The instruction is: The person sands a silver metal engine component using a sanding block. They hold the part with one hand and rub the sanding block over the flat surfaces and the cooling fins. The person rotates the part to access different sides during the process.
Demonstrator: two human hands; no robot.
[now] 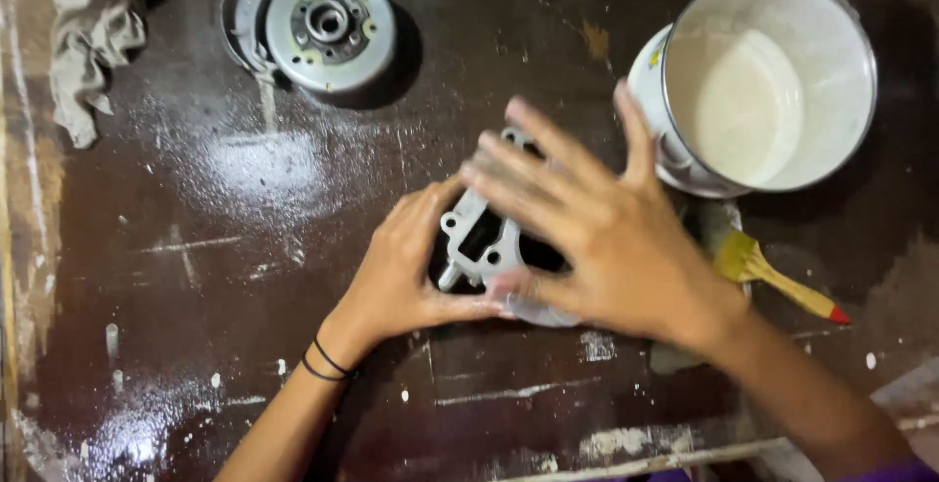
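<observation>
A grey metal engine cylinder part (481, 238) with a flat flange and bolt holes lies on the dark work table (245, 277), near the middle. My left hand (403, 269) grips it from the left side, thumb along its lower edge. My right hand (595, 226) lies flat over the part's right half, fingers spread and blurred. The right portion of the part is hidden under that hand.
A round metal can of white paint (768, 81) stands at the upper right. A yellow-handled brush with a red tip (778, 282) lies right of my hands. A round metal flywheel part (318, 24) sits at the top, a grey rag (88, 42) at the upper left.
</observation>
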